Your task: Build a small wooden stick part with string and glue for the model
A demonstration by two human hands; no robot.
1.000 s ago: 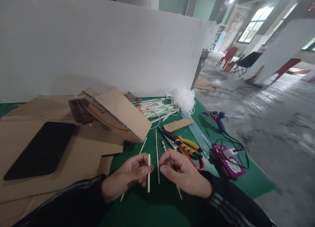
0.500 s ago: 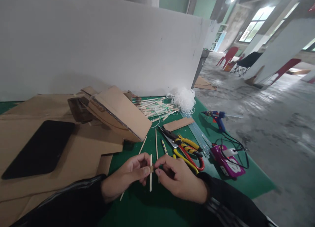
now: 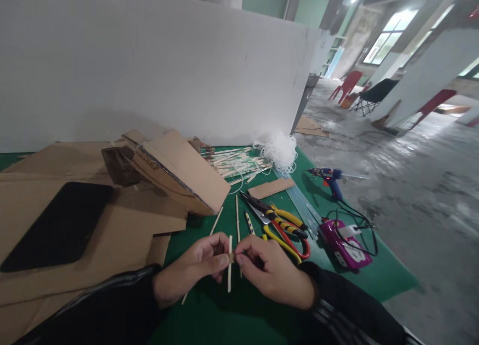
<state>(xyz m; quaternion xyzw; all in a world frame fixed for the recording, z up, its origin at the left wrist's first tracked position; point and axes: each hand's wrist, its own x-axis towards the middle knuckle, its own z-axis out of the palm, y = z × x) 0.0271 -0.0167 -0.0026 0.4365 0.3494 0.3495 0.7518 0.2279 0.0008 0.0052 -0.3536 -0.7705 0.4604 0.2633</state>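
Note:
Between thumb and fingers, my left hand (image 3: 205, 259) pinches a short pale wooden stick (image 3: 229, 272), held nearly upright over the green table. A small tan piece (image 3: 232, 258), perhaps cardboard, sits against the stick's middle. From the right, my right hand (image 3: 269, 270) has thumb and forefinger closed at the edge of that tan piece. Two longer sticks lie beneath: one thin stick (image 3: 216, 220) passes under my left hand, another stick (image 3: 237, 212) runs down between the hands. A patterned pen-like item (image 3: 249, 223) lies just beyond my right hand.
Pliers (image 3: 284, 220) and red-handled scissors (image 3: 305, 249) lie right of the hands. A glue gun (image 3: 331, 179), purple power strip (image 3: 346, 245), clear glue sticks (image 3: 301, 205), white string (image 3: 279, 153) and a stick pile (image 3: 235, 160) surround them. Cardboard (image 3: 187, 168) and a black tablet-like slab (image 3: 60, 225) are left.
My right thumb and forefinger have closed in on the tan piece at the stick. The left hand's hold looks the same, and the tools have stayed put.

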